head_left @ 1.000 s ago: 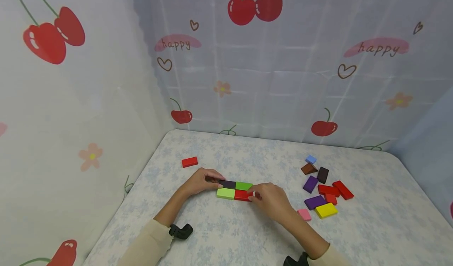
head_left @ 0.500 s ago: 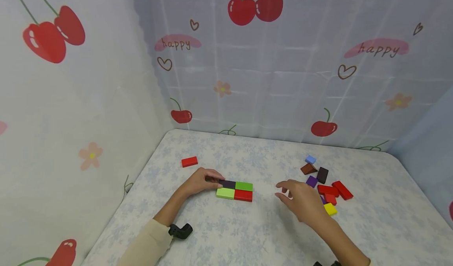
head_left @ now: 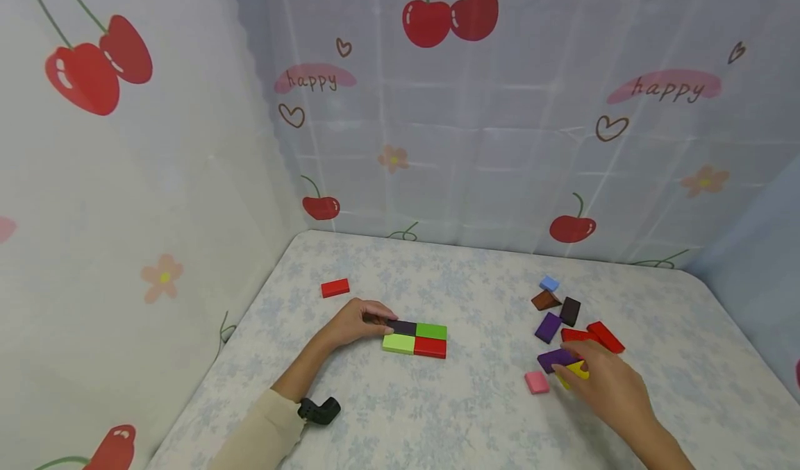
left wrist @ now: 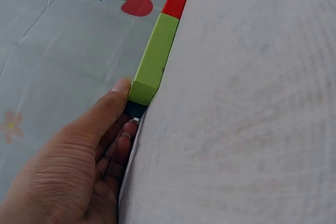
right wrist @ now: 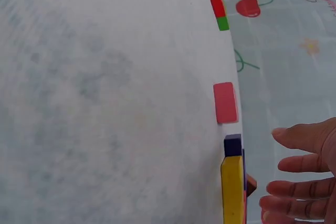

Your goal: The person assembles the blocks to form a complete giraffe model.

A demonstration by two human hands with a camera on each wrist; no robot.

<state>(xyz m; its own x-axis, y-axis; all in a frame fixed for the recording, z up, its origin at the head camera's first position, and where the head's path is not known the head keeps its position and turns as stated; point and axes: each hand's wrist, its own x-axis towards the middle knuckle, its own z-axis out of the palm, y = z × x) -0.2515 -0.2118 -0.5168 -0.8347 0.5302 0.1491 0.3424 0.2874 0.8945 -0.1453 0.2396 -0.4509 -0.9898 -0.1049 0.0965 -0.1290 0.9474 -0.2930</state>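
Note:
Four-piece-style rectangle of flat blocks lies mid-table in the head view: a black block (head_left: pixel 403 328) and a green block (head_left: pixel 431 331) behind, a light green block (head_left: pixel 398 343) and a red block (head_left: pixel 430 347) in front. My left hand (head_left: pixel 356 324) pinches the black block's left end between thumb and fingers; the left wrist view shows that dark end (left wrist: pixel 135 109) below the thumb. My right hand (head_left: pixel 615 387) hovers over the yellow block (right wrist: pixel 232 190), partly covering it, its fingers apart and holding nothing. A purple block (head_left: pixel 553 360) lies beside its fingertips.
A pink block (head_left: pixel 537 382) lies left of the right hand. Behind are another purple block (head_left: pixel 548 328), a dark block (head_left: pixel 570 311), a brown piece (head_left: pixel 546 300), a blue piece (head_left: pixel 549 283) and red blocks (head_left: pixel 606 337). One red block (head_left: pixel 335 288) lies far left. Printed curtains border the table.
My right hand has left the red block at the rectangle's right end and moved right to the loose pile, over the yellow block. My left hand stays at the black block.

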